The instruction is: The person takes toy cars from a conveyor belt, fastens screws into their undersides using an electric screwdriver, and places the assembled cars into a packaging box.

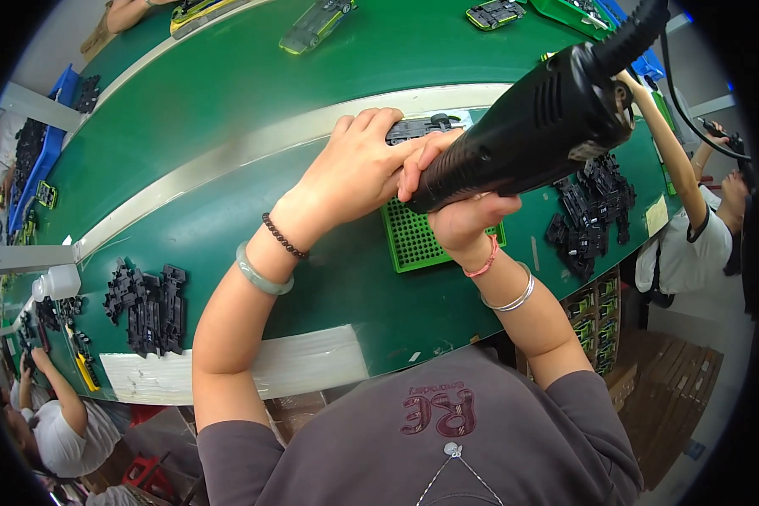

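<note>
My right hand (466, 218) is wrapped round a big black electric screwdriver (527, 126), its cord running up to the top right. The tool slants down to the left, and its tip is hidden behind my hands. With curled fingers my left hand (358, 164) grips a toy car chassis (422, 129), dark with a black wheel, at the inner edge of the pale strip. The fingers of both hands meet near the screwdriver's lower end. Partly beneath my right hand lies a green perforated tray (413, 260).
Black chassis parts are heaped on the right (594, 207) and on the left (156, 308) of the green table (329, 295). A yellow-green toy car (316, 27) is on the far belt. Other people work at both sides. A white post (25, 260) stands left.
</note>
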Motion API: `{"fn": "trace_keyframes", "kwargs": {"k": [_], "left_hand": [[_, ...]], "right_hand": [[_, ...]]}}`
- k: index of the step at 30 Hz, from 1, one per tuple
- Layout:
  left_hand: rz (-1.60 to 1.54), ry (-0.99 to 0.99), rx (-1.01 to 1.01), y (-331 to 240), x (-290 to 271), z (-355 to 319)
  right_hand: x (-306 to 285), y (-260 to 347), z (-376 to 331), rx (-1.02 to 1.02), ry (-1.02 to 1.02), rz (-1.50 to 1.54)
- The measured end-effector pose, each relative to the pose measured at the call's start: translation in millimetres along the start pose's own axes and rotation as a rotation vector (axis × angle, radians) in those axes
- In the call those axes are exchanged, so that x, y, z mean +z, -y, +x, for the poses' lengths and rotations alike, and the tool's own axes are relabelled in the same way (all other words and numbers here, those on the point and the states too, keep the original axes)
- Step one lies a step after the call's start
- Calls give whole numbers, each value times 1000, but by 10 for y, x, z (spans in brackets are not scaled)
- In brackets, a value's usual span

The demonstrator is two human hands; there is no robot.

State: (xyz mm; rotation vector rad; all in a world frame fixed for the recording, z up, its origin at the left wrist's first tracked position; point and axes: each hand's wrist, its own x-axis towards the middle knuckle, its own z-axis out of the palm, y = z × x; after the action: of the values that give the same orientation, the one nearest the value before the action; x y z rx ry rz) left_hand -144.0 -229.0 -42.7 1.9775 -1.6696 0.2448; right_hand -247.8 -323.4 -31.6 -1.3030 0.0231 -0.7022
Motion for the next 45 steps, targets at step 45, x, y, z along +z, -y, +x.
{"fn": "trace_keyframes", "kwargs": {"k": [45], "left_hand": [[-412, 220, -232, 319, -506, -26]], "right_hand": [[482, -126, 722, -156, 265, -2]]}}
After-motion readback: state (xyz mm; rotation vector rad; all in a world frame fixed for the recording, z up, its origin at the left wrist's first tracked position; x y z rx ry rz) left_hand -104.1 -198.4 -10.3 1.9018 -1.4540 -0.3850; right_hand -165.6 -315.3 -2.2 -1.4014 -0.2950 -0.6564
